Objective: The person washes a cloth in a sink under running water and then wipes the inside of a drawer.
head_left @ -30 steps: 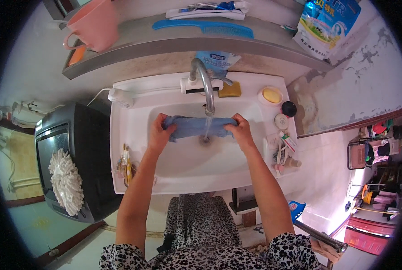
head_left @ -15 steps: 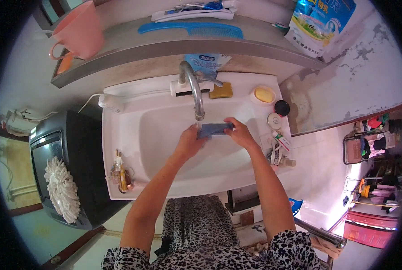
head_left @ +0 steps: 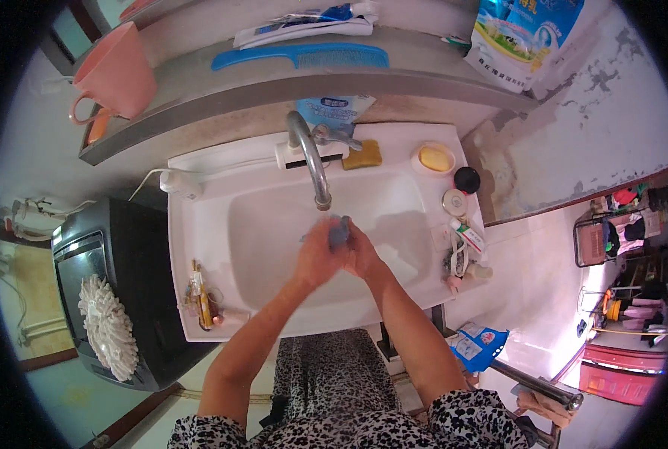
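Observation:
A small blue-grey cloth (head_left: 339, 232) is bunched up between my two hands over the white sink (head_left: 266, 262), a little below the spout of the metal faucet (head_left: 313, 166). My left hand (head_left: 319, 253) is closed on it from the left, slightly blurred by motion. From the other side my right hand (head_left: 360, 251) grips it, with the fingers of both hands pressed close together. Most of the cloth is hidden inside the hands, and only its upper part and a bit at the left show.
A yellow sponge (head_left: 362, 155) lies beside the faucet, and yellow soap (head_left: 433, 159) sits in a dish. Small containers and a tube (head_left: 470, 238) line the right rim. Above runs a shelf (head_left: 199, 101) with a pink mug (head_left: 117, 71) and blue comb (head_left: 304, 56).
The cloth was stretched flat between my hands just below the spout. My hands have come together and nearer to me, the right one moving left, and the cloth is now bunched up.

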Demonstrator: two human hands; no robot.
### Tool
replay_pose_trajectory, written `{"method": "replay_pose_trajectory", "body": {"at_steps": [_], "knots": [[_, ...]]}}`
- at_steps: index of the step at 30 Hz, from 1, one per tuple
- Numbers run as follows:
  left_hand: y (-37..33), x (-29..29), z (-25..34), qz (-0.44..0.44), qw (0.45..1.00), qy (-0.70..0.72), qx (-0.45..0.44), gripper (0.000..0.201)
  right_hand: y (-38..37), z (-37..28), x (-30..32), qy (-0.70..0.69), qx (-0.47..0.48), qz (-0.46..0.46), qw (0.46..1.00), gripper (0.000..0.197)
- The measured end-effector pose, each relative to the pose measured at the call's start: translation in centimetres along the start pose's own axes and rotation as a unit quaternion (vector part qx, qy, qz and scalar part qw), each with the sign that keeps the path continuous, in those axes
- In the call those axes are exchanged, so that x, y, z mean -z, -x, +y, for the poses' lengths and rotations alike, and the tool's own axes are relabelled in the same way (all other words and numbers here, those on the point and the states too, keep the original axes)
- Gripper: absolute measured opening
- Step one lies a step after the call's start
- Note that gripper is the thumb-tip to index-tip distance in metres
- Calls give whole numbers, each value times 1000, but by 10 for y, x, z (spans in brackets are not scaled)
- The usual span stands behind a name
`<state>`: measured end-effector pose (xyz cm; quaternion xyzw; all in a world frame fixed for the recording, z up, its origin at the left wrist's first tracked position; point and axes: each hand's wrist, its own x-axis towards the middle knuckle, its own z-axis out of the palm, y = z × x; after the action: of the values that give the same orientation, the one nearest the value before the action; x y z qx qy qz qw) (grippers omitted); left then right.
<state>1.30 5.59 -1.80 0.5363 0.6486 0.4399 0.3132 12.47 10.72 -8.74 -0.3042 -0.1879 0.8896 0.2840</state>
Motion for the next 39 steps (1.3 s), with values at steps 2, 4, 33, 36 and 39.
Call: {"method": "replay_pose_trajectory", "body": {"at_steps": [2, 4, 33, 36, 39], "knots": [[17, -5, 12, 20, 995, -33, -88, 23, -8, -7, -6, -63, -47, -16, 997, 37], [24, -6, 22, -99, 967, -90, -215, 21, -10, -8, -15, -122, -92, -27, 988, 35], [-5, -10, -66, 60, 949, 285, 121, 20, 32, 4, 11, 399, -121, -14, 909, 60], [-16, 5, -29, 29, 997, -69, -3, 25, 20, 5, -7, 106, -46, 38, 993, 48], [-4, 6, -16, -92, 977, 118, 153, 28, 2, 6, 1, -129, 2, 33, 991, 42]]}}
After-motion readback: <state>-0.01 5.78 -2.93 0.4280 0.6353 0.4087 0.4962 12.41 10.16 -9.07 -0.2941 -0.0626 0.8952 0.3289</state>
